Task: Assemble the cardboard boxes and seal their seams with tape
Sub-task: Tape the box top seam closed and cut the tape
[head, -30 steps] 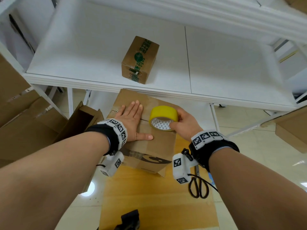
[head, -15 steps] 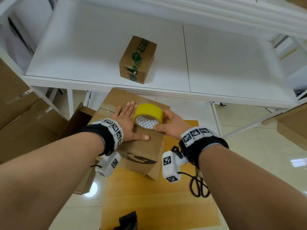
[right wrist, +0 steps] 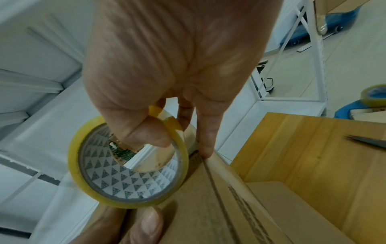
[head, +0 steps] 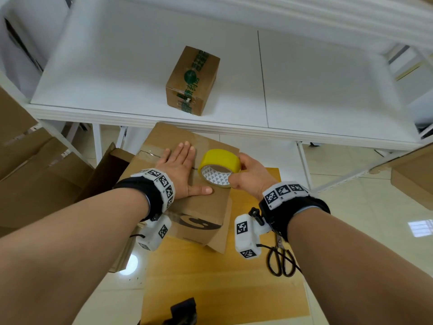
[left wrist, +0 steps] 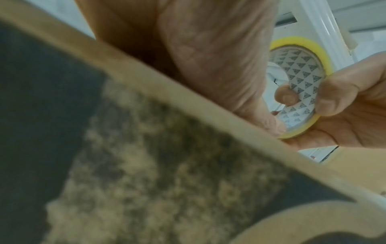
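**Tape roll held at the box top**

Head view: left hand (head: pixel 179 168) lies flat, fingers straight, on the cardboard box (head: pixel 206 207); right hand (head: pixel 248 178) grasps the yellow tape roll (head: pixel 220 164) just right of it.

Left wrist view: roll pinched beside the box edge.

Right wrist view: thumb inside the core.

The scene is evenly and brightly lit. Glare patches are seen on the glossy floor (head: pixel 419 227). Straight shelf (head: pixel 210 127) edges are bowed by wide-angle distortion. The cardboard box (left wrist: pixel 167 181) is badly blurred in the left wrist view, perhaps from closeness.
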Demonstrator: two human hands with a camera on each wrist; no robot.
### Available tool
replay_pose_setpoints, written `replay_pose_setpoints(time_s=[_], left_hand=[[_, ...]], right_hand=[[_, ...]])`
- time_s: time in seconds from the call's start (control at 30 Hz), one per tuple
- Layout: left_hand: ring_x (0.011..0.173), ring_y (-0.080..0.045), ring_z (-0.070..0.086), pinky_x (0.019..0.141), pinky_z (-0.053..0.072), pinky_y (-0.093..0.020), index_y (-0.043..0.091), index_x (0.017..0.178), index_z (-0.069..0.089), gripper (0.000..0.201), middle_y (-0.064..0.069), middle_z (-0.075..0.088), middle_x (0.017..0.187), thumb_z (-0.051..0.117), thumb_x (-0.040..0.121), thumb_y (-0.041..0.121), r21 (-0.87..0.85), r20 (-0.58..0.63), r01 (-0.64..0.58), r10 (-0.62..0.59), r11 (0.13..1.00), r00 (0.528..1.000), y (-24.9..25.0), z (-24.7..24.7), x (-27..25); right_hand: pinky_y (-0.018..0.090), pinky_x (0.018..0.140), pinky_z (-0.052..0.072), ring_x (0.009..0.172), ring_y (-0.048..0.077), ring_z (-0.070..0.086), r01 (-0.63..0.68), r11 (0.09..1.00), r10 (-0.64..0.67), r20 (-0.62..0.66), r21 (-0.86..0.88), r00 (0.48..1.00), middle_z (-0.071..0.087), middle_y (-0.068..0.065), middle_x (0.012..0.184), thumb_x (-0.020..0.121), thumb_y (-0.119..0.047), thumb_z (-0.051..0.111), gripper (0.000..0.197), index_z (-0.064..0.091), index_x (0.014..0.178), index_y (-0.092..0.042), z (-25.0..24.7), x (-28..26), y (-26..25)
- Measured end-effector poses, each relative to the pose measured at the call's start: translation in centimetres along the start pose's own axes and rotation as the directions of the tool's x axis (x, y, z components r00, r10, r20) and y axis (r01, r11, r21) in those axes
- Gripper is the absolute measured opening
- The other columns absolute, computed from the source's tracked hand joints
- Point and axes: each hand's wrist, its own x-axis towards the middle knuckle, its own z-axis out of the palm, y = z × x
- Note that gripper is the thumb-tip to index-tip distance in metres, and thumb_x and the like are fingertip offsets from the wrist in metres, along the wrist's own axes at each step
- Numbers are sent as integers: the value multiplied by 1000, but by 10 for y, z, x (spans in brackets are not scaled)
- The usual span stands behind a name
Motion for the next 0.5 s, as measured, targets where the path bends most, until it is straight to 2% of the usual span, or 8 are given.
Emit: replay_pose_setpoints(time_s=[0.2,0.33,0.4,0.5], left_hand=[[145,-19,-21,119,-7,-46,15,149,-22,133,-3,-25,157,15,54,101,7,8,46,-46,999,999,9,-5,2],[145,-20,-22,119,-7,-43,17,150,-21,134,-4,-27,156,12,51,101,3,20,-11,11,1000,1000,20,-1,6],[145,-19,-21,119,-9,-43,20,150,-20,133,-4,-27,157,7,48,102,-9,8,-23,23,1000,1000,20,3,7],[145,-19,-21,118,-9,-42,22,150,-19,131,-3,-28,156,6,50,102,-8,2,-29,29,1000,1000,18,7,7]], right_hand=[[50,88,58,98,26,67,-14,999,14,5,50,1000,66,6,103,62,-21,70,50,58,110,-30,0,5,1],[48,87,59,97,25,70,-13,995,14,-16,101,1000,69,5,104,59,-27,74,41,58,95,-38,2,9,5],[47,91,57,100,22,68,-9,995,11,-26,101,1000,68,1,106,62,-27,76,43,59,100,-37,4,9,10],[45,96,54,108,19,63,-4,999,5,-31,48,1000,63,-9,110,74,-30,81,52,59,120,-32,9,7,16]])
